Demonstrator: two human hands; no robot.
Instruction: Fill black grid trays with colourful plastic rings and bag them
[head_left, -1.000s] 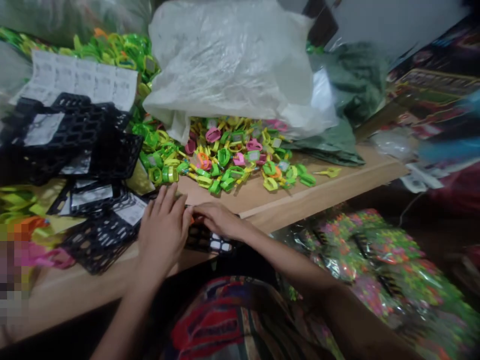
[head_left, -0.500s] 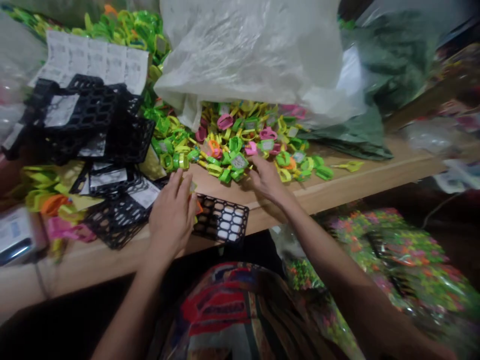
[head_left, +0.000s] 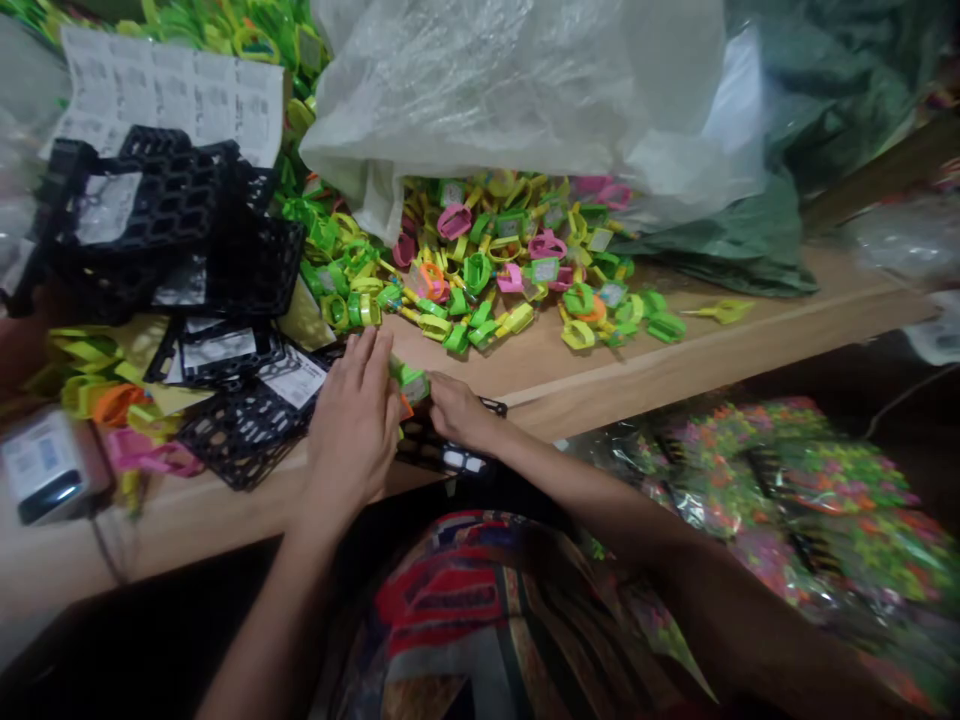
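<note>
My left hand [head_left: 352,425] lies over the left part of a black grid tray [head_left: 427,445] at the table's front edge, fingers stretched out and close together. Small bits of green and orange plastic show beside its fingertips. My right hand [head_left: 457,412] is just right of it, above the tray, its fingers pinched on a small green plastic toy [head_left: 412,382] with a greyish square face. My right hand and forearm cover much of the tray. Beyond both hands spreads a heap of green, yellow, pink and orange plastic toys [head_left: 480,270], ring-shaped like toy watches.
Stacked black trays [head_left: 165,220] with labels and a printed label sheet [head_left: 180,90] lie at left, near a small white device [head_left: 49,465]. A whitish plastic bag [head_left: 510,90] overhangs the heap. Packed clear bags [head_left: 817,480] lie below the table at right.
My right hand has come from the heap back toward me and left, to the tray beside my left hand, with a green toy in its fingers. My left hand has hardly moved.
</note>
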